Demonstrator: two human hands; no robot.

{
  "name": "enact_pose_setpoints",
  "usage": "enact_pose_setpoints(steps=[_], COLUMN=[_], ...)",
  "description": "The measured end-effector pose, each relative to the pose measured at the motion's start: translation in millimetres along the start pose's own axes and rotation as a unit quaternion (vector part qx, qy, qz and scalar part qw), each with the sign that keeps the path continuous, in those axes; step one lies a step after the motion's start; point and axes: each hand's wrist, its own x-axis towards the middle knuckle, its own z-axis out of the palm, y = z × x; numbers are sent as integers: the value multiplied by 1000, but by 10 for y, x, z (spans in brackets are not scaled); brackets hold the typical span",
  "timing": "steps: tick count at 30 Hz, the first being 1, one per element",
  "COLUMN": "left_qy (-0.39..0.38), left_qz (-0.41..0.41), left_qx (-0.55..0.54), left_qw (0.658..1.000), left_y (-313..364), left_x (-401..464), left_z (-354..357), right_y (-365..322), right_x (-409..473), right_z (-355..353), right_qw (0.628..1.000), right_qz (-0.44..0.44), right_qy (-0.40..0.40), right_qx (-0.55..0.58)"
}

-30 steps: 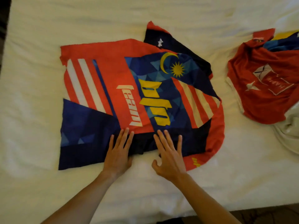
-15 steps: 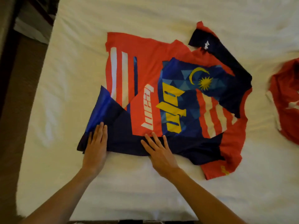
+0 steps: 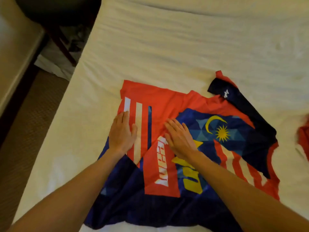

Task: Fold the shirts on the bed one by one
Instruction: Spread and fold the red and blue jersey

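A red and navy jersey with white stripes, yellow lettering and a crescent-and-star emblem lies spread flat on the white bed. Its dark sleeve sticks out toward the upper right. My left hand lies flat, fingers straight, on the white-striped red part at the shirt's left edge. My right hand presses flat on the middle of the shirt, beside the white lettering. A second red shirt shows only as a sliver at the right edge of the view.
The bed's left edge runs diagonally from top centre to bottom left. Beyond it are a dark wooden chair leg, carpeted floor and a pale surface at the far left.
Both hands have slid from the shirt's near hem up onto its middle and left part, staying flat. The view has swung left, so the second red shirt is almost out of frame.
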Motion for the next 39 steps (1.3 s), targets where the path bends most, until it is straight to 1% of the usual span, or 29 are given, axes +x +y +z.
enact_pose_setpoints(steps=[2,3,5,7,9,11,13,15,16,17,19,20,22,24,25,27,28,29,30,31,32,33,34,36,38,39], left_qy=[22,30,33,33,21,-31,-119,-214,-229,-208,-92,-56,-57,-80,-91,-102,-88,-63,-36,-18,-15,-25,-38,-56,-81,-98], left_qz=[-24,-49,-124,-191,-230,-237,-241,-262,-274,-286,-302,-303,-310,-327,-331,-321,-309,-298,-293,-300,-315,-333,-350,-382,-413,-421], left_qx=[-1,-2,-23,-75,-160,-247,-293,-305,-322,-354,-424,-442,-454,-459,-453,-424,-416,-412,-418,-431,-444,-448,-444,-434,-431,-423], left_qw=[999,998,991,978,960,939,918,890,877,866,849,843,833,822,823,840,851,859,859,851,839,829,824,814,798,797], left_y=[63,83,93,46,-35,-99,-156,-214,-247,-274,-322,-346,-379,-441,-489,-579,-621,-674,-722,-763,-793,-818,-841,-893,-939,-960], left_x=[394,567,898,1224,1507,1681,1817,1938,2001,2053,2090,2067,1956,1839,1789,1682,1631,1580,1516,1428,1316,1176,1013,655,302,125], left_z=[-24,-37,-49,-86,-155,-238,-327,-441,-492,-531,-542,-522,-488,-470,-462,-447,-426,-405,-396,-396,-399,-391,-370,-353,-353,-355], right_y=[35,39,47,63,105,152,197,208,202,174,89,44,-31,-94,-117,-177,-205,-226,-255,-298,-339,-396,-483,-728,-985,-1107], right_x=[517,755,1157,1440,1660,1846,2039,2194,2264,2328,2408,2427,2427,2421,2426,2442,2459,2487,2514,2526,2528,2506,2465,2387,2307,2258], right_z=[-153,-226,-342,-420,-474,-540,-642,-761,-799,-824,-791,-745,-614,-540,-532,-546,-554,-554,-550,-543,-505,-457,-406,-307,-194,-129], right_qw=[1000,999,997,996,992,986,980,976,978,984,993,994,991,988,988,987,987,989,990,990,991,994,995,988,963,946], right_qz=[7,14,39,61,86,112,115,70,51,34,33,41,62,82,90,95,95,100,109,121,125,108,68,-69,-214,-261], right_qy=[-4,-13,-39,-57,-87,-115,-158,-207,-198,-166,-81,-76,-114,-123,-121,-128,-124,-102,-65,-33,-19,-20,-18,-14,-62,-105], right_qx=[-13,-28,-46,-41,-33,-37,-16,13,31,52,79,74,44,36,36,25,26,39,57,65,42,-11,-70,-139,-155,-160])
